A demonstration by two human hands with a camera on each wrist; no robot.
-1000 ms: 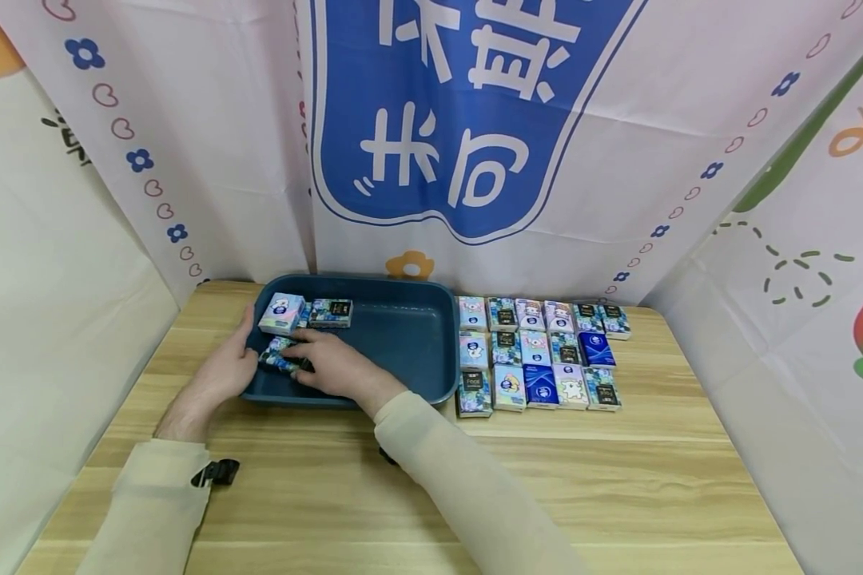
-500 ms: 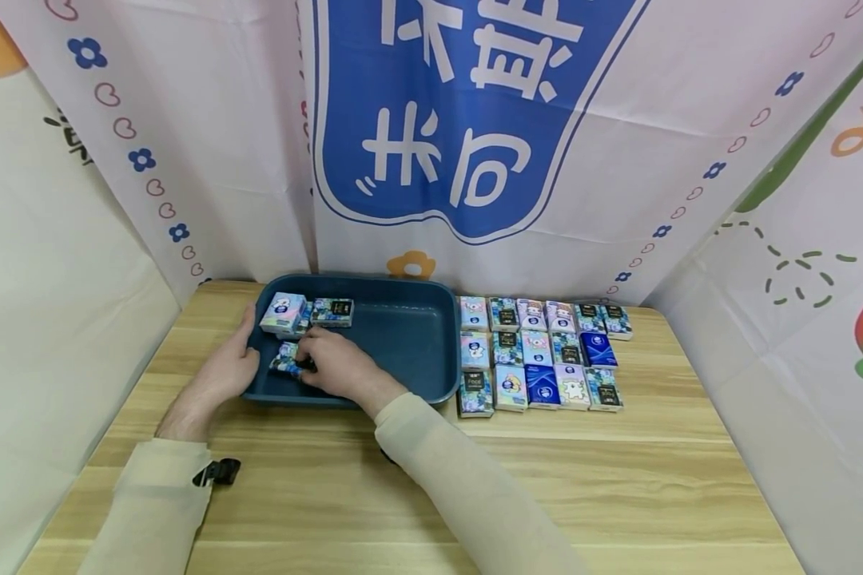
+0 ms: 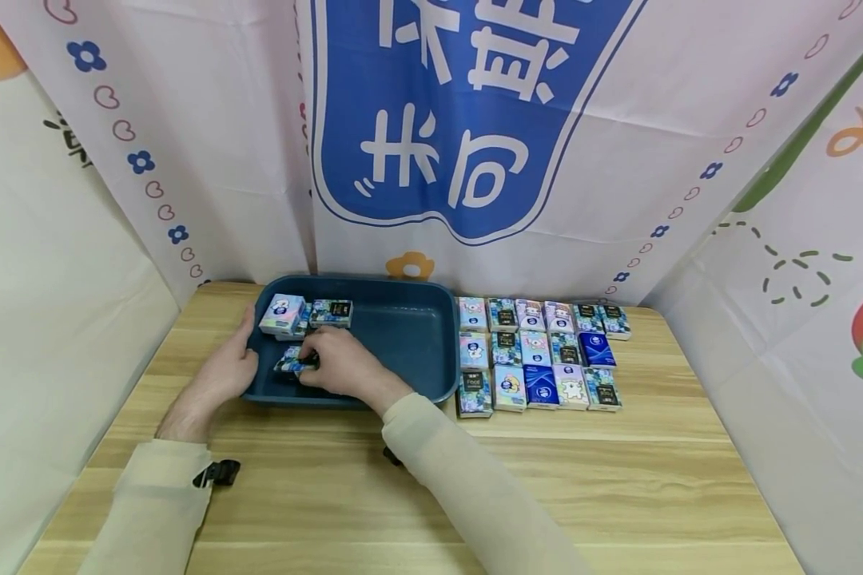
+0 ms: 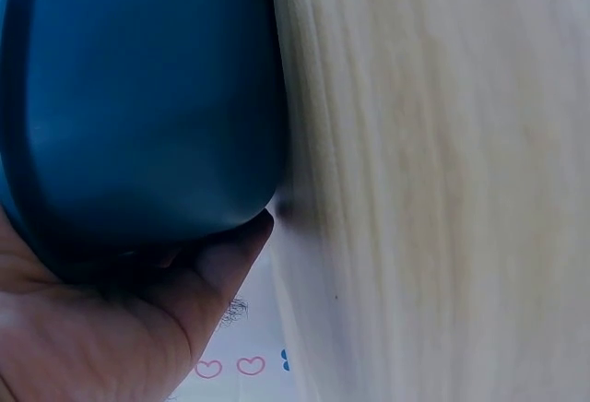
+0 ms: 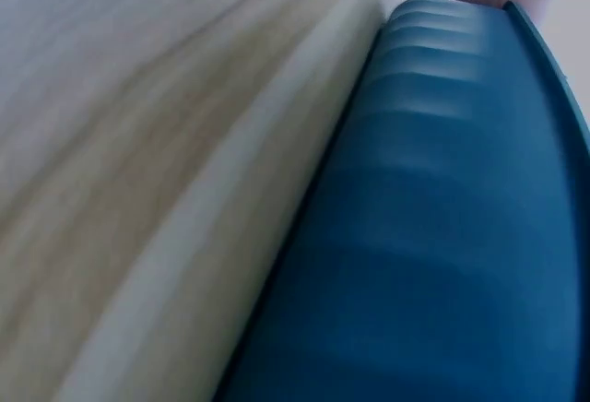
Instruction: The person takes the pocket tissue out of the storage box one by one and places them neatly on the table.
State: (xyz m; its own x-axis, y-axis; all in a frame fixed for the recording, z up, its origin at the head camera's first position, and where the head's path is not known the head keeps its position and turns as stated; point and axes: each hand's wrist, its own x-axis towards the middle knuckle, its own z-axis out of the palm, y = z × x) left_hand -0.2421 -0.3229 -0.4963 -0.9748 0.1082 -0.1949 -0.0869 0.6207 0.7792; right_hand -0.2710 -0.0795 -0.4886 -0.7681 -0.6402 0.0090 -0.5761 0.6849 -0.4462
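Observation:
A dark blue-green plastic tray (image 3: pixel 410 351) lies on the table. My left hand (image 3: pixel 226 363) lies against the outside of the tray's left end, fingers straight along the wall; the left wrist view shows the palm touching it near the corner. Inside the tray, my right hand (image 3: pixel 341 363) pinches a blue floral pocket tissue pack (image 3: pixel 288 361) at its right end, low over the tray floor. Behind that pack, a pale pocket tissue pack (image 3: pixel 282 313) sits on top of others, beside another floral pack (image 3: pixel 332 312). The right wrist view shows only the tray's outer wall.
Right of the tray, several pocket tissue packs (image 3: pixel 539 351) lie in three rows. They are floral, plain blue and cartoon-printed. The wooden table (image 3: pixel 316 487) meets printed cloth hangings (image 3: pixel 244 160) at the back and sides.
My right hand has gone from touching the floral pack with spread fingers to pinching its end, and the pack has shifted slightly right. The left hand stays put.

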